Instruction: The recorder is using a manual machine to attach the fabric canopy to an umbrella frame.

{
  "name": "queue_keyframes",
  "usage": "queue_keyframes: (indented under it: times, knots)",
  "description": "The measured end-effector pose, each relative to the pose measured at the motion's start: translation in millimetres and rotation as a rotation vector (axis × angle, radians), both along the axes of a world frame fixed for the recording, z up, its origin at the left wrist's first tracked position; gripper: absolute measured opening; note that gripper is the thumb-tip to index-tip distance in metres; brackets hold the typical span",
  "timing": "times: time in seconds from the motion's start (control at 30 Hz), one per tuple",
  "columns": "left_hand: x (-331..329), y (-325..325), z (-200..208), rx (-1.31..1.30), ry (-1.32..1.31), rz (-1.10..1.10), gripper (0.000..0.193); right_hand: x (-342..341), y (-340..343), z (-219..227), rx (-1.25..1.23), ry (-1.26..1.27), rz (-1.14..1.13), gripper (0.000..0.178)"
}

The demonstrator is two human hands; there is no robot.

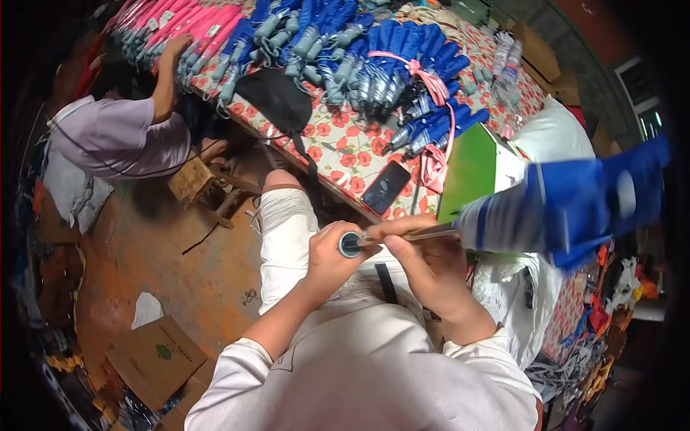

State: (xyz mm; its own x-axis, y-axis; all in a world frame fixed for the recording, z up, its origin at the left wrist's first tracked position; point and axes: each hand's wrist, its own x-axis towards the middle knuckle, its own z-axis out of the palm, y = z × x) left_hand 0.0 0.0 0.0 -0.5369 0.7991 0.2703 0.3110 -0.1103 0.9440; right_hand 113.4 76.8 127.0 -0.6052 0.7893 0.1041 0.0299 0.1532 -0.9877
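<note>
A blue folding umbrella points out to the right, its canopy part gathered and slightly blurred. My right hand is closed around its metal shaft, with the thumb and fingers near the shaft's bare end. In my left hand, fingers wrapped round it, is a grey-blue umbrella handle with a dark round end facing up. The shaft's end meets or nearly meets the handle between my hands; whether they are joined I cannot tell. Both hands are above my lap.
A flower-patterned table ahead carries blue umbrellas, pink umbrellas, a black cloth and a phone. A green panel stands right. Another person sits left. A cardboard box lies lower left.
</note>
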Motion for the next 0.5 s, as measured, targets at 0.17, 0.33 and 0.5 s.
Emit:
queue_keyframes:
  times: [0.17, 0.33, 0.5]
  knots:
    - [2.3, 10.8, -15.9, 0.086, 0.047, 0.111, 0.031, -2.7, 23.3, -17.8, 0.298, -0.407, -0.082, 0.034]
    - [-6.8, -2.4, -35.1, 0.097, 0.01, 0.15, 0.03, -22.6, 11.1, -21.9, 0.483, -0.267, 0.021, 0.036]
    - [-19.8, -22.3, -17.4, 0.049, -0.049, 0.253, 0.035, -19.8, 31.0, -31.6, 0.133, -0.214, 0.267, 0.025]
